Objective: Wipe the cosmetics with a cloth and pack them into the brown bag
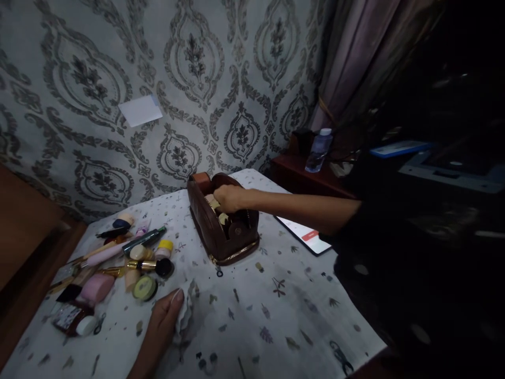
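The right hand (pixel 229 198) reaches into the open brown pouch (pixel 223 226) standing near the middle of the table (pixel 276 316), its fingers curled on something pale inside; the dim view hides what it is, so I cannot tell the object. The left hand (pixel 165 316) rests flat on the cloth, fingers loose, holding nothing, just beside the scattered cosmetics (pixel 126 258). Pulling hard could tip the upright pouch and spill it, since nothing braces it.
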Demonstrator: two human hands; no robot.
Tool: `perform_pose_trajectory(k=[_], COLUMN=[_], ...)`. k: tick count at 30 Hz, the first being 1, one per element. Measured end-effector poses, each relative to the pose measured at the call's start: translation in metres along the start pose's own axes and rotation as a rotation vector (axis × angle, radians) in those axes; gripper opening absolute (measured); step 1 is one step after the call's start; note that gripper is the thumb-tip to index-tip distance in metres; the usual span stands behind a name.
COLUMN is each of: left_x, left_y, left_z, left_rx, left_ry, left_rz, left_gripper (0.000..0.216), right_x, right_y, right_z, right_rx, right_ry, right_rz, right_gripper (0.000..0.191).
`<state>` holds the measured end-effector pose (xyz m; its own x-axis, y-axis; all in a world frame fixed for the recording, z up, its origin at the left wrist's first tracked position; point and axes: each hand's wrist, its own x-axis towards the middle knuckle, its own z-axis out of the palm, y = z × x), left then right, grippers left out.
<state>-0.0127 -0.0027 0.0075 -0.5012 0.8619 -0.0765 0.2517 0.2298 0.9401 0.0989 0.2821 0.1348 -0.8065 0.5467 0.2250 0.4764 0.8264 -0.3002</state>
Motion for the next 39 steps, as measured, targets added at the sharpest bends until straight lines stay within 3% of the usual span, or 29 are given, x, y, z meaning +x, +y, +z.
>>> perform_pose_trajectory(k=[2, 6, 9, 13, 16, 20, 23, 26, 30, 39], left_x=[0.002, 0.006, 0.007, 0.008, 0.007, 0.001, -0.001, 0.0, 0.0, -0.001], left_y=[-0.001, -0.002, 0.002, 0.005, 0.005, 0.002, -0.005, -0.016, -0.029, -0.047], left_z=[-0.002, -0.004, -0.003, -0.008, -0.022, -0.052, -0.08, -0.106, -0.128, -0.136], left_rx=[-0.009, -0.028, -0.046, -0.124, -0.152, 0.003, 0.113, 0.102, 0.091, 0.261], left_ry=[0.003, -0.026, 0.037, 0.052, 0.071, 0.222, 0.366, 0.521, 0.641, 0.644], left_rz=[0.002, 0.004, -0.003, 0.028, 0.109, 0.181, 0.201, 0.203, 0.188, 0.202], left_gripper=[0.059, 0.058, 0.059, 0.056, 0.048, 0.033, 0.027, 0.028, 0.033, 0.029], right_x=[-0.003, -0.027, -0.055, -0.082, -0.083, -0.068, -0.051, -0.032, -0.009, 0.027], right_y=[-0.007, -0.04, -0.067, -0.092, -0.104, -0.116, -0.12, -0.121, -0.123, -0.156], right_z=[-0.021, -0.04, -0.019, 0.041, 0.085, 0.129, 0.156, 0.178, 0.201, 0.212], right_rx=[-0.038, 0.091, 0.32, 0.349, 0.376, 0.56, 0.693, 0.657, 0.5, 0.372], right_ry=[0.017, 0.26, 0.217, -0.019, -0.145, -0.189, -0.1, 0.064, 0.188, 0.083], right_rz=[-0.018, -0.172, -0.372, -0.553, -0.446, -0.302, -0.231, -0.157, -0.092, -0.077], right_gripper=[0.017, 0.03, 0.04, 0.039, 0.03, 0.008, 0.012, 0.024, 0.031, 0.037])
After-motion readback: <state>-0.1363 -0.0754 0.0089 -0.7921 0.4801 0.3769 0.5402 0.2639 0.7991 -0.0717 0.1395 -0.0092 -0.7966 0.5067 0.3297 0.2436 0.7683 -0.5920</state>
